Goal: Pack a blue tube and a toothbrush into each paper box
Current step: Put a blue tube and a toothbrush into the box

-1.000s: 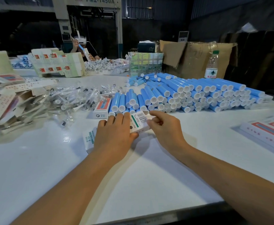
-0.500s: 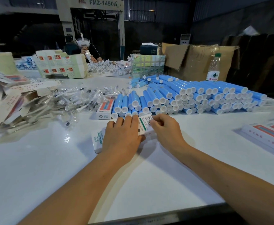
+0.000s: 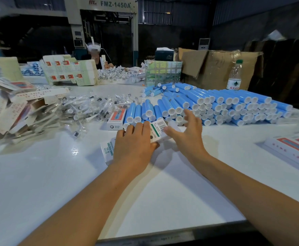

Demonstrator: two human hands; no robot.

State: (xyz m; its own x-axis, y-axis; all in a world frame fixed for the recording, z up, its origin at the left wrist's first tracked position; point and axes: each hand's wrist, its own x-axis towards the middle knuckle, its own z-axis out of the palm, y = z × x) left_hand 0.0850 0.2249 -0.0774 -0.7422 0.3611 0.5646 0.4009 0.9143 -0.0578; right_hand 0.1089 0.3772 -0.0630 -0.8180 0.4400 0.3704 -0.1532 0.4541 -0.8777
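"What's going on at the centre of the frame?"

"The left hand (image 3: 134, 141) lies over a paper box (image 3: 156, 129) flat on the worktop (image 3: 38, 183), fingers curled along its far edge, holding it down. The right hand (image 3: 187, 132) is spread wide, fingers straight, holding nothing, its thumb just beside the box's open end, fingertips near the capped ends of the blue tubes (image 3: 221, 105)."

"So a tube goes in next?"

"That's my guess. To do it well I'd take one from the loose front row, not from the stacked pile at right of centre, since that heap looks ready to roll. Keep the box mouth pinned and turned toward the incoming tube."

"And the toothbrush?"

"The wrapped toothbrushes (image 3: 84, 109) lie in a heap at left of centre, so the left hand would have to let go, or the right cross over."

"Any room to work?"

"The lower left of the worktop is bare, with the near edge running along the bottom right. A closed box (image 3: 115, 118) sits touching the front tubes, and flat cartons (image 3: 294, 146) lie at the right edge."
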